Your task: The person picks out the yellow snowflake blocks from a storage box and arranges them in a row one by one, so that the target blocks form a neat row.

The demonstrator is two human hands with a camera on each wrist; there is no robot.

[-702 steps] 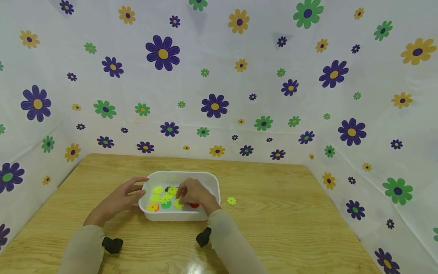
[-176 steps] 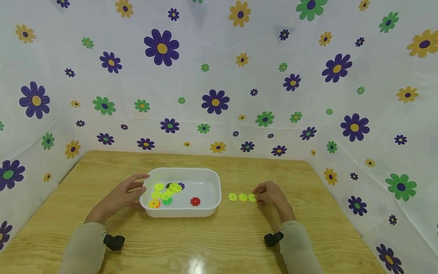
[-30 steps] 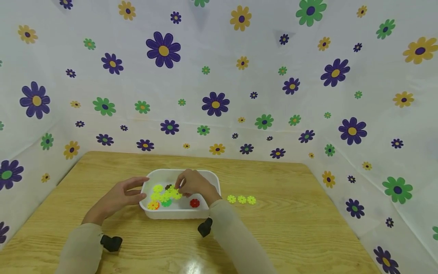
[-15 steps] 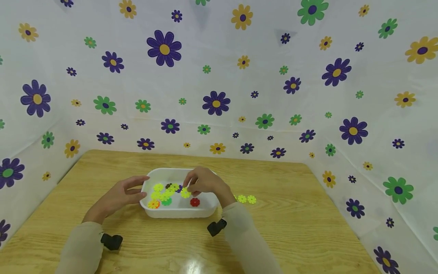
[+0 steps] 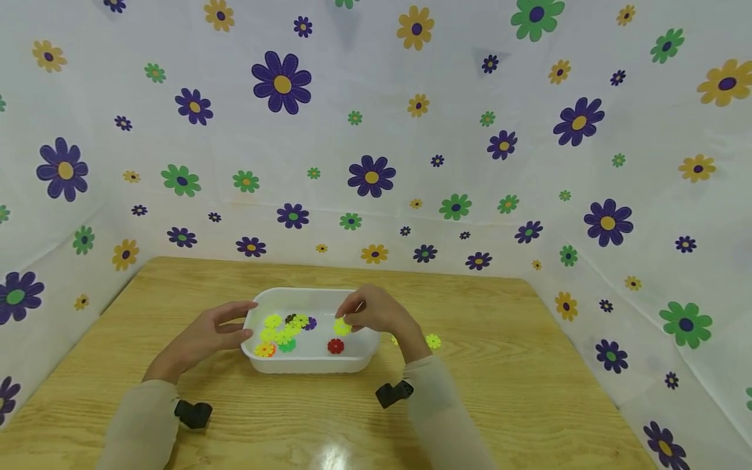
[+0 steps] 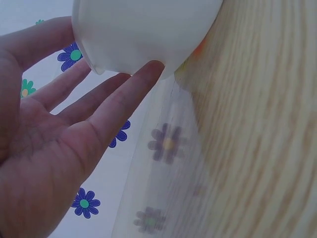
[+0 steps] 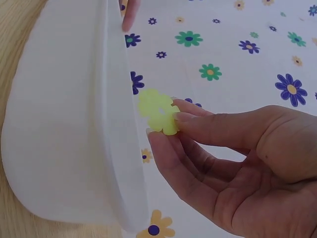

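Note:
My right hand [image 5: 378, 310] pinches a yellow flower-shaped plastic disc [image 5: 342, 327] between thumb and fingers, over the right part of a white plastic tub [image 5: 305, 366]. In the right wrist view the same yellow disc [image 7: 157, 111] is held up beside the tub's wall [image 7: 59, 124]. My left hand [image 5: 205, 336] touches the tub's left end with its fingers extended; the left wrist view shows those fingers [image 6: 133, 87] against the white wall [image 6: 143, 34]. Inside the tub, several yellow discs [image 5: 284, 335] overlap at the left, near a green disc [image 5: 287, 345], a purple disc [image 5: 311, 323] and a red disc [image 5: 335, 346].
On the wooden table [image 5: 517, 391] right of the tub lies a yellow disc [image 5: 433, 341]; the right wrist partly hides others in that row. A white sheet [image 5: 329, 143] printed with flowers stands behind and at both sides.
The yellow discs on the table went from one to a row of three. In the last second my right hand has lifted another from the pile and moved right; my left hand stays put.

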